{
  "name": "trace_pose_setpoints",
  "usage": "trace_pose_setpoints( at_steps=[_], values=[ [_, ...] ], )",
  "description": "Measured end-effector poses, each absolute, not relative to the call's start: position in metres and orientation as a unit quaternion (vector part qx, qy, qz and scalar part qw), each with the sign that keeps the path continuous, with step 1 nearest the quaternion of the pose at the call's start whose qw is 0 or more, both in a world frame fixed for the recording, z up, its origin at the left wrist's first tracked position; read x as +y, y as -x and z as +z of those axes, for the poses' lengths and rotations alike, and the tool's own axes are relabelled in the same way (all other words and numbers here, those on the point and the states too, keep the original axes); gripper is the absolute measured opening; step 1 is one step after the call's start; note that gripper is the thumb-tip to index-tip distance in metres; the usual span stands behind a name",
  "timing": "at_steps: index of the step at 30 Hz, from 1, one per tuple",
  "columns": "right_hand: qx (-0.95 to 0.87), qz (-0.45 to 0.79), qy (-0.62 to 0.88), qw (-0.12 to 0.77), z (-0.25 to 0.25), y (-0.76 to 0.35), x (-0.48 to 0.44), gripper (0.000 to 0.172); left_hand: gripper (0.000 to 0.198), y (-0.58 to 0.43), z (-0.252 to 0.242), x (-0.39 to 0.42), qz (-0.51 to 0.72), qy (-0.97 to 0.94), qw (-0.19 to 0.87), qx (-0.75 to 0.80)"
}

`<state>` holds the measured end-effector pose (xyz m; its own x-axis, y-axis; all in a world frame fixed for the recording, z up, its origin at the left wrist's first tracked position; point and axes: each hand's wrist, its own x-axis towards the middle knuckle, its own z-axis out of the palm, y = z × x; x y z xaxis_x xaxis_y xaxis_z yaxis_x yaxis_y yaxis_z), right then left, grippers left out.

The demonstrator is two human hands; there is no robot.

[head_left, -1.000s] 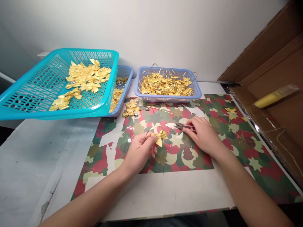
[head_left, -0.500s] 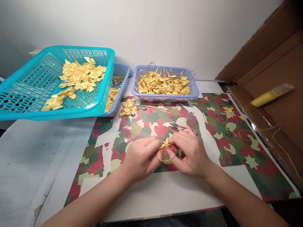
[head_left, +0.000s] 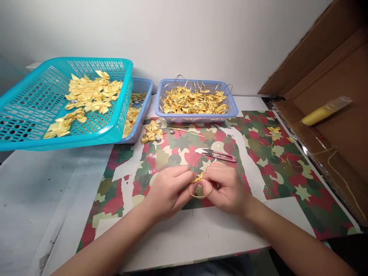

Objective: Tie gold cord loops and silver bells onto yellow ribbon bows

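Note:
Near the middle of the table, a small yellow ribbon bow (head_left: 199, 178) is pinched from both sides. My left hand (head_left: 172, 189) has its fingers closed on the bow's left side. My right hand (head_left: 225, 186) grips the right side, fingertips almost touching those of the left. A thin gold cord (head_left: 200, 197) loops above and below the bow between the hands. Fingers partly cover the bow. Small pink-handled snips (head_left: 220, 155) lie just beyond my right hand.
A teal basket (head_left: 115, 124) of yellow bows rests tilted over a blue basket (head_left: 143, 111) at the left. Another blue basket (head_left: 198, 119) holds bows with gold cords. Loose bows (head_left: 152, 131) lie before it; cardboard (head_left: 324, 73) stands at the right.
The view has shifted slightly. My right hand has moved a little down and towards the left hand, covering more of the bow, and the snips' handle now shows more fully.

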<state>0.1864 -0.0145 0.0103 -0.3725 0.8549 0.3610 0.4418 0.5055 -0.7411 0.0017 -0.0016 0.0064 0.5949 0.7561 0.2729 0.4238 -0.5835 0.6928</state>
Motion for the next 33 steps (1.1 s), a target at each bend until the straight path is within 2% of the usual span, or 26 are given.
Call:
trace_pose_setpoints(
  at_steps=[4, 6, 9, 13, 16, 18, 22, 28, 33],
  values=[
    [-0.658, 0.495, 0.400, 0.403, 0.007, -0.186, -0.015, 0.027, 0.031, -0.006, 0.010, -0.005, 0.302, -0.735, 0.494, 0.353],
    [-0.603, 0.563, 0.383, 0.415, 0.004, -0.184, -0.014, 0.026, 0.031, -0.009, 0.010, -0.007, 0.312, -0.670, 0.568, 0.362],
    [-0.566, 0.602, 0.377, 0.419, -0.002, -0.183, -0.014, 0.026, 0.030, -0.011, 0.007, -0.009, 0.316, -0.574, 0.657, 0.373],
    [-0.537, 0.634, 0.361, 0.424, -0.007, -0.186, -0.012, 0.029, 0.029, -0.011, -0.001, -0.008, 0.321, -0.484, 0.716, 0.387],
    [-0.504, 0.659, 0.351, 0.435, -0.008, -0.189, -0.009, 0.028, 0.030, -0.010, -0.004, -0.006, 0.322, -0.447, 0.734, 0.396],
    [-0.507, 0.668, 0.367, 0.403, -0.007, -0.191, -0.008, 0.030, 0.031, -0.010, -0.003, -0.005, 0.320, -0.444, 0.734, 0.402],
    [-0.549, 0.652, 0.388, 0.352, -0.006, -0.190, -0.009, 0.039, 0.029, -0.009, 0.001, -0.006, 0.344, -0.510, 0.666, 0.421],
    [-0.634, 0.514, 0.450, 0.362, -0.005, -0.187, -0.012, 0.039, 0.021, -0.009, 0.002, -0.006, 0.404, -0.545, 0.564, 0.470],
    [-0.679, 0.393, 0.468, 0.407, -0.006, -0.192, -0.010, 0.033, 0.021, -0.005, 0.001, -0.003, 0.443, -0.501, 0.577, 0.468]
  ],
)
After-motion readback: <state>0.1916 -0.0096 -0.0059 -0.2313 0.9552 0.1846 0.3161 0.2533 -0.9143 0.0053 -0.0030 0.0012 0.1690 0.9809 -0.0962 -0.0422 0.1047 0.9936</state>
